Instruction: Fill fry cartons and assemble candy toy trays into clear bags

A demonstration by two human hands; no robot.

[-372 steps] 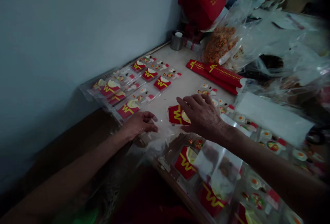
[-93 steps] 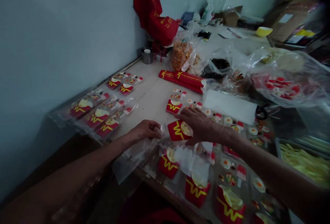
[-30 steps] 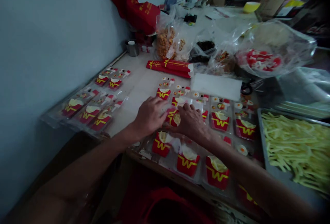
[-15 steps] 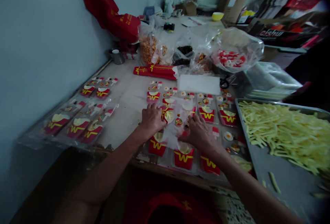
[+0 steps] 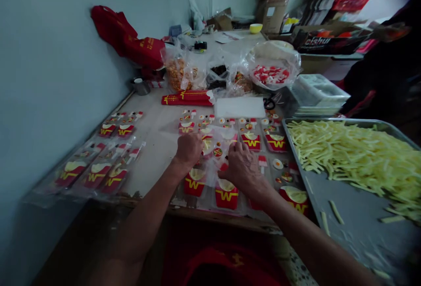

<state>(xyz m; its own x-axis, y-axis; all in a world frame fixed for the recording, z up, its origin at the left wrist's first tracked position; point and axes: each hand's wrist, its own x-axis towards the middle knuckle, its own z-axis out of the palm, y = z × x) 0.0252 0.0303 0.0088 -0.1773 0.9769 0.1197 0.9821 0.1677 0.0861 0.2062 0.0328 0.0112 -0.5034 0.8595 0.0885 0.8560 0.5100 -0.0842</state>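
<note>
Both hands work over a row of clear plastic trays with red fry boxes marked with a yellow W and small toy foods. My left hand [image 5: 190, 151] is closed, knuckles up, at the left edge of a thin translucent plastic sheet [image 5: 210, 169]. Curled fingers of my right hand [image 5: 245, 163] grip the sheet's other side, the thumb pointing left. Through the sheet a small round toy pizza [image 5: 217, 151] shows. A red fry box [image 5: 226, 197] lies in a tray just below my right hand. My fingertips are partly hidden.
A metal tray [image 5: 312, 189] of pale toy fries stands at right. More packs [image 5: 95, 176] lie at left. Behind are flat red boxes [image 5: 187, 98], a white sheet stack [image 5: 240, 107], black scissors [image 5: 269, 103] and bags of small pieces [image 5: 271, 74]. A person in dark clothing is at far right.
The view has shifted, so the table's far things appear further left. Both hands remain on the translucent sheet over the same trays, with only a slight shift of the fingers.
</note>
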